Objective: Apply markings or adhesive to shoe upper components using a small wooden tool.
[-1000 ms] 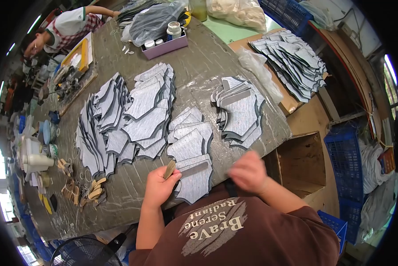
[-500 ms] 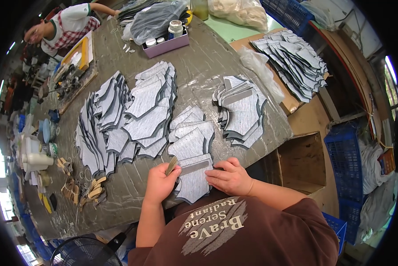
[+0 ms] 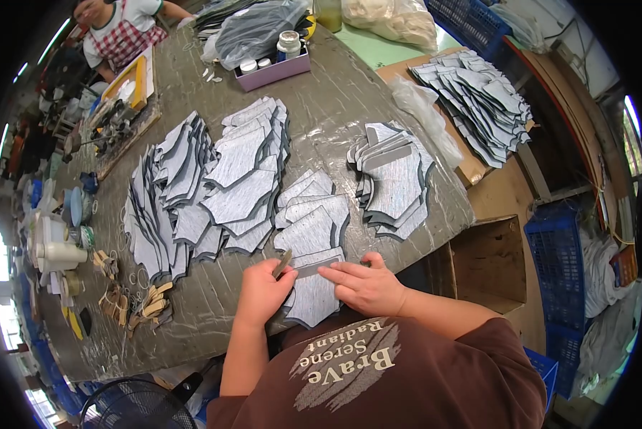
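Note:
A light-grey cut fabric piece [image 3: 311, 300] with a dark edge lies at the table's front edge. Across its upper part runs a flat dark-grey strip [image 3: 308, 270]. My left hand [image 3: 265, 292] is closed on a small bundle of thin brownish strips [image 3: 283, 263], its fingertips at the strip's left end. My right hand [image 3: 364, 287] lies with fingers stretched out, the tips on the strip's right part. Just beyond sits a fanned stack of similar pieces [image 3: 308, 230]. Another stack [image 3: 399, 182], topped by a piece bearing a grey strip, stands to the right.
Large stacks of cut pieces [image 3: 242, 179] cover the table's left middle. Small tied bundles of tan strips [image 3: 149, 307] lie near left. A purple box [image 3: 274, 74] with jars stands at the back. More pieces [image 3: 478, 104] rest far right. Across the table is another person [image 3: 131, 32].
My right hand has slid left, its fingers now over the grey strip. The brownish bundle in my left hand has tilted more upright. The whole view has shifted slightly.

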Motion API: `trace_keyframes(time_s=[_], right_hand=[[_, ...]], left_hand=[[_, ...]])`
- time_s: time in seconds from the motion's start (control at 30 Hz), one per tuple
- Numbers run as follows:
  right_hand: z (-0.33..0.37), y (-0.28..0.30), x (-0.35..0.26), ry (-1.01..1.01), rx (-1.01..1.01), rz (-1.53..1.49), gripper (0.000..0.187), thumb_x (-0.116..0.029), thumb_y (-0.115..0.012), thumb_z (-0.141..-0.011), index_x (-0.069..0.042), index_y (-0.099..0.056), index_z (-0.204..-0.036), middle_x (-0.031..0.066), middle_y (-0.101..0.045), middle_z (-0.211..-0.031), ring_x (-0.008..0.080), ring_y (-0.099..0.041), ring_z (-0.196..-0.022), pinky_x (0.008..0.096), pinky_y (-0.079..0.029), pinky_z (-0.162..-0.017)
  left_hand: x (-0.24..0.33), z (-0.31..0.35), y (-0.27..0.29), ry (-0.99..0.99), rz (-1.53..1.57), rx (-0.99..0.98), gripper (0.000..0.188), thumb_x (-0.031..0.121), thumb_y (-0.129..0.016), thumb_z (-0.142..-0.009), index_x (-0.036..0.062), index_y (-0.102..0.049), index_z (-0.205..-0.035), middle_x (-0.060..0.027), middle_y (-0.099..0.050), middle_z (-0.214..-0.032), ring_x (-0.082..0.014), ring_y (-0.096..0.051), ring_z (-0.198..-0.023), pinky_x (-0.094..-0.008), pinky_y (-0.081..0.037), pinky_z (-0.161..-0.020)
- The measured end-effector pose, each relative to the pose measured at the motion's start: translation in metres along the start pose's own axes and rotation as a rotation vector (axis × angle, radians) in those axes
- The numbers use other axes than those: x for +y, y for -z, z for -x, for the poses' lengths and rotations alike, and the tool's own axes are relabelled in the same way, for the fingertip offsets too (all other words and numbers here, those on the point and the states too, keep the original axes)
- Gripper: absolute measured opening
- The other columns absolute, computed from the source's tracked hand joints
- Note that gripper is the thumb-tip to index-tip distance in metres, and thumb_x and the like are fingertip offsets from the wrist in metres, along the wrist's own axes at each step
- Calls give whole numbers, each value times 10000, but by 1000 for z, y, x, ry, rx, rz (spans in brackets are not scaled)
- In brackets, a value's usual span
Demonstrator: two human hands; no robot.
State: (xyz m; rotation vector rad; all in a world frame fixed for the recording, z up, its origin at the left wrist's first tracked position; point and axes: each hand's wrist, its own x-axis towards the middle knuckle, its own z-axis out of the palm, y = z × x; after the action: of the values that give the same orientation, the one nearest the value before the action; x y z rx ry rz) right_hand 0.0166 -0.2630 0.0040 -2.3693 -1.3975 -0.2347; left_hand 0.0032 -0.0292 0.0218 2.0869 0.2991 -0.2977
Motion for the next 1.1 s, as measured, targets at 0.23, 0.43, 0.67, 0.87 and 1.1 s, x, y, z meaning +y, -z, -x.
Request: trace_keyframes(time_s=[0.23,0.43,0.67,0.87,1.1], right_hand=[[-19,-13,2,-216,243,-268,297,-154,-724,-675,-80,-572,-920,91,-541,-1083,250,-515,-927,393,-368,-795],[-28,-11,4,-235,204,-316,286,-109,-713,-674,-71,-566,-916,75,-520,-922,282,-491,-893,399,-377,-766],[-19,8,19,-119,189,-688,151,-50,-655,-753,-61,-597,-892,78,-594,-827,258,-577,-835,371,-430,-790],[-19,92,90,-484,189,-597,166,-40,-572,-829,-12,-638,-979,145,-629,-844,290,-614,-795,343,-483,-706],[-48,98,125,-362,423,164,198,-43,-660,-727,-97,-672,-918,87,-599,-818,273,-548,-838,382,-431,-748]], left_hand=[[-1,4,0,-312,-209,61,85,20,-659,-725,-22,-605,-775,-77,-577,-798,-176,-570,-750,-283,-439,-662],[-6,16,-10,-220,340,20,44,11,-642,-796,-5,-619,-830,-32,-585,-770,-127,-546,-688,-245,-428,-623],[-12,8,-13,80,606,-56,142,124,-581,-899,-5,-623,-943,22,-570,-707,-21,-400,-528,-176,-327,-486],[-8,18,-9,4,674,-13,346,284,-459,-969,-8,-552,-1129,44,-493,-740,-16,-347,-547,-151,-273,-486],[14,18,-15,-5,891,-219,346,125,-436,-963,-22,-449,-1276,39,-448,-707,-41,-386,-585,-177,-328,-513]])
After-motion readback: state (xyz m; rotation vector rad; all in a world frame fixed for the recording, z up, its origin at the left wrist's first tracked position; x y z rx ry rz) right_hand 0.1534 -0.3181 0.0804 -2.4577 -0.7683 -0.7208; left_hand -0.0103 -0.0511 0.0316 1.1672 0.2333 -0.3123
